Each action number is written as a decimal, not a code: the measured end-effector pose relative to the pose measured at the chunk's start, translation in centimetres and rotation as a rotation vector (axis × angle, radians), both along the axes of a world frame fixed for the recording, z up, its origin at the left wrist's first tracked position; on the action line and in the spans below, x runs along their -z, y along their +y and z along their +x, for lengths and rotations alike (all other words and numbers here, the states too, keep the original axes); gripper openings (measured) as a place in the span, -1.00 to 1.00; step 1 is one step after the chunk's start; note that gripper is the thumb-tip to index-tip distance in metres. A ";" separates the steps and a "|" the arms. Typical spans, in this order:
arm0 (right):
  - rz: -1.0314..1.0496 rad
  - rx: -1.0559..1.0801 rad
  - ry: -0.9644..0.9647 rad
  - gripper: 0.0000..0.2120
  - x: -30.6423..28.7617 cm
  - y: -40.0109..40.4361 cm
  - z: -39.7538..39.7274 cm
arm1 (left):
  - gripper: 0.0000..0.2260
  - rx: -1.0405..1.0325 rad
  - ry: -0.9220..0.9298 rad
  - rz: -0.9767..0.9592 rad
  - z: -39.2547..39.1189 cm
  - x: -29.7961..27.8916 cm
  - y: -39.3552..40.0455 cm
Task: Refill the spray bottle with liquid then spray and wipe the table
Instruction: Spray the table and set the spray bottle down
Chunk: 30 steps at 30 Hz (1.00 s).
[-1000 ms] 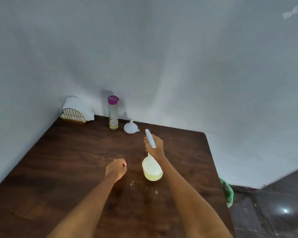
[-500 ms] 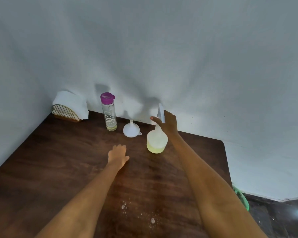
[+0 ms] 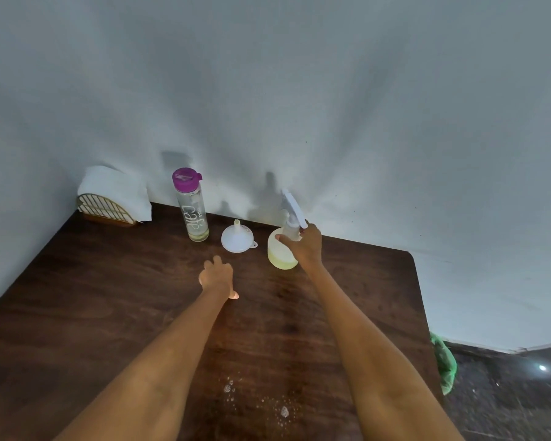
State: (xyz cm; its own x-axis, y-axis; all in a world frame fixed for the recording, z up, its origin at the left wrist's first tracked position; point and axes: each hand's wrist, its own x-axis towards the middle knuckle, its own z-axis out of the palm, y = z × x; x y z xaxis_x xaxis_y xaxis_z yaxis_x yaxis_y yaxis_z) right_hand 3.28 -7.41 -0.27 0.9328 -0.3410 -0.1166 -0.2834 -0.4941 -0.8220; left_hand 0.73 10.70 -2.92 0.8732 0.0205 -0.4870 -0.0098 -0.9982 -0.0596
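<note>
The white spray bottle (image 3: 282, 249), with yellowish liquid in its base, stands on the dark wooden table (image 3: 109, 297) near the back wall. My right hand (image 3: 304, 246) grips its neck just under the spray head. A white funnel (image 3: 237, 238) lies upside down just left of it. A clear bottle (image 3: 192, 211) with a purple cap and a little liquid stands further left. My left hand (image 3: 217, 276) hovers over the table's middle, fingers loosely extended and holding nothing. Foamy spray droplets (image 3: 258, 402) dot the table near its front.
A wire holder with white napkins (image 3: 115, 198) sits in the back left corner against the wall. The table's right edge drops to a dark floor, where a green bag (image 3: 444, 364) hangs or lies beside it. White walls enclose the back and left.
My right hand has carried the spray bottle from the table's middle to the back and set it down beside the funnel. My left hand opened and moved forward.
</note>
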 end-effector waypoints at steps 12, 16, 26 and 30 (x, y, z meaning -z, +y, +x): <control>-0.155 -0.076 0.082 -0.50 -1.0 -2.9 2.1 | -0.35 -0.012 -0.006 0.000 0.3 0.4 0.0; -0.182 0.052 -0.012 -0.46 -0.2 -1.5 1.4 | -0.36 -0.015 -0.007 -0.001 0.2 0.3 -0.1; -0.130 0.007 -0.010 -0.54 -0.2 -2.2 1.6 | -0.36 -0.032 -0.023 -0.039 -0.1 0.8 0.3; -0.068 -0.133 0.066 -0.53 -1.4 -4.6 1.8 | -0.34 -0.028 -0.030 -0.034 -0.2 1.0 0.3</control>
State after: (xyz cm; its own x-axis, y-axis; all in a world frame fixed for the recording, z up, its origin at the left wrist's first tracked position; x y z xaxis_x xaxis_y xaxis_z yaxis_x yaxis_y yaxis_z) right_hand 5.07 -11.97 1.11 0.9613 -0.2242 -0.1604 -0.2643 -0.5845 -0.7671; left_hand 0.49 11.02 -3.89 0.8868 0.0285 -0.4612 0.0191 -0.9995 -0.0251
